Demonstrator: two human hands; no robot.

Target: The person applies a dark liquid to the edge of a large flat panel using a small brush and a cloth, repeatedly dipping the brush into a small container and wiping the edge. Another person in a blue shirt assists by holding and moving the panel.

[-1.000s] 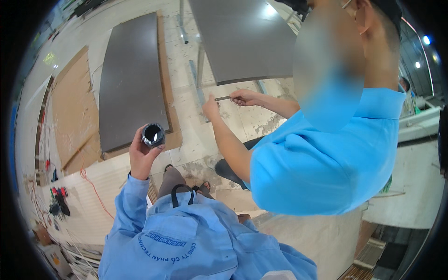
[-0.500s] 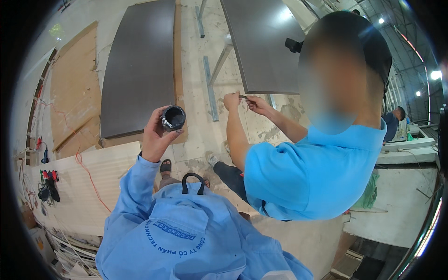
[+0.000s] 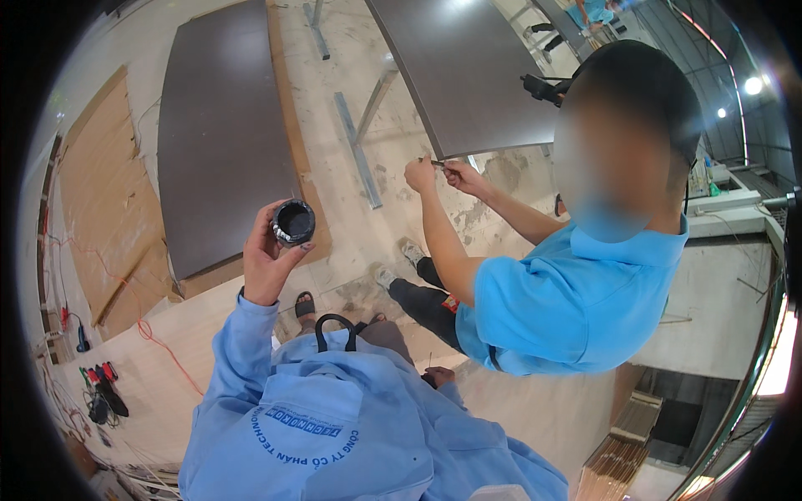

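Observation:
My left hand [image 3: 269,260] is raised in front of me, its fingers and thumb wrapped round a small open-topped black jar [image 3: 294,236]. The jar's inside looks dark, and pale smears show on its side. Low beside my jacket, my right hand [image 3: 444,377] is partly hidden by the sleeve. It is closed round a small dark thing with a thin stick pointing up; what this is I cannot make out. A person in a bright blue shirt [image 3: 576,292] holds a slim dark tool [image 3: 439,163] in both hands at the near corner of a raised brown panel [image 3: 468,75].
Another brown panel [image 3: 221,142] lies to the left on cardboard. Torn brown cardboard [image 3: 113,200] covers floor farther left. An orange cord [image 3: 159,342] crosses a pale board near several red-handled tools [image 3: 104,388]. Metal supports [image 3: 357,150] stand between the panels. Another person is far back right.
My right hand has come into view beside my jacket. The view has shifted, and the black jar stays in my left hand. The co-worker's hands remain at the panel's corner.

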